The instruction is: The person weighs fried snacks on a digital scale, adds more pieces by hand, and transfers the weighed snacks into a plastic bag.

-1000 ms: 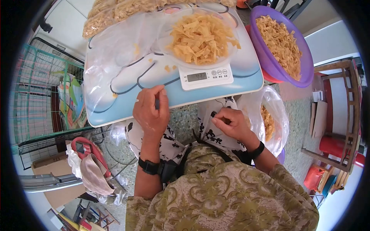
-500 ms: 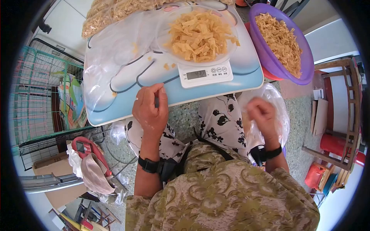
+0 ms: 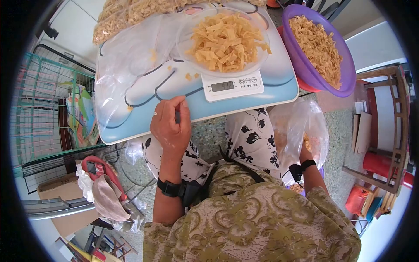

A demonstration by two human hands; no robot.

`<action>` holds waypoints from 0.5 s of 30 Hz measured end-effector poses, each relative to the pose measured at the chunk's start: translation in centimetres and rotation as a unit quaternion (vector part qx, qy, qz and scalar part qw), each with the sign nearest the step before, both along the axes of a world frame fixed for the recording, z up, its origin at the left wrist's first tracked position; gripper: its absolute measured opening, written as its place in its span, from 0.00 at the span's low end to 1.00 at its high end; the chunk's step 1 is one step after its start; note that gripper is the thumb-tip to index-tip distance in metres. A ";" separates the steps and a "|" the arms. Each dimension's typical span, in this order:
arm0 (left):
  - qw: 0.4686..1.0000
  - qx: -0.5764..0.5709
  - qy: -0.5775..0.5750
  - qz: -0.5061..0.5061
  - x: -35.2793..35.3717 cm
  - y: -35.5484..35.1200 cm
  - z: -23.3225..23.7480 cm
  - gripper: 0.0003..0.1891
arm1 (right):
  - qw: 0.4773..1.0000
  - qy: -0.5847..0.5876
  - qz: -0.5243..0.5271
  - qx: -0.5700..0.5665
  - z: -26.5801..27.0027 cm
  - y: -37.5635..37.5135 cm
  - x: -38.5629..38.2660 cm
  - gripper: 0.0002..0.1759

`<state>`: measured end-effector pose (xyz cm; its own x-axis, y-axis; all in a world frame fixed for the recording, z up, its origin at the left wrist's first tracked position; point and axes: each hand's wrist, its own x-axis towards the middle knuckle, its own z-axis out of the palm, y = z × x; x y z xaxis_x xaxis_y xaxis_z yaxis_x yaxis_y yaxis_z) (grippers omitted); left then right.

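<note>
1 bag [image 3: 291, 124] around right hand [image 3: 307, 155], cannot tell grip; left hand [image 3: 170, 124] loosely closed, table edge [image 3: 205, 107].

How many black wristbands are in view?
2: one black wristband on the forearm behind the left hand; another behind the right hand, which is mostly hidden by the clear plastic bag.

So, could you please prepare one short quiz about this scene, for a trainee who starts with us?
1. What is on the white scale? A) a phone; B) a clear bowl of strips; C) a towel.
2. True or false: the purple basin is on the right side of the table.
3. Which hand is partly hidden at the clear bag beside the table?

Key: 1. B; 2. true; 3. the right hand.
</note>
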<state>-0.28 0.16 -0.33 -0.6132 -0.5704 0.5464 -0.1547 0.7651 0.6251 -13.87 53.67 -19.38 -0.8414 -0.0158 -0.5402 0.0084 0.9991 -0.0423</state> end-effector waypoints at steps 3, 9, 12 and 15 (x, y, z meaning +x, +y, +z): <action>1.000 0.002 -0.007 0.007 0.0 0.1 0.2 0.02 | 0.935 0.033 -0.108 -0.337 -4.6 0.4 0.2 0.28; 1.000 -0.003 -0.010 0.010 0.0 0.0 0.0 0.03 | 0.935 0.095 -0.092 -0.330 9.3 -11.6 0.5 0.23; 1.000 -0.005 -0.003 0.008 0.0 0.0 0.0 0.02 | 0.812 -0.026 -0.308 -0.495 9.5 -11.6 -0.4 0.24; 1.000 -0.006 -0.001 0.005 0.0 0.0 0.0 0.02 | 0.854 -0.030 -0.184 -0.486 10.3 -11.0 -1.0 0.22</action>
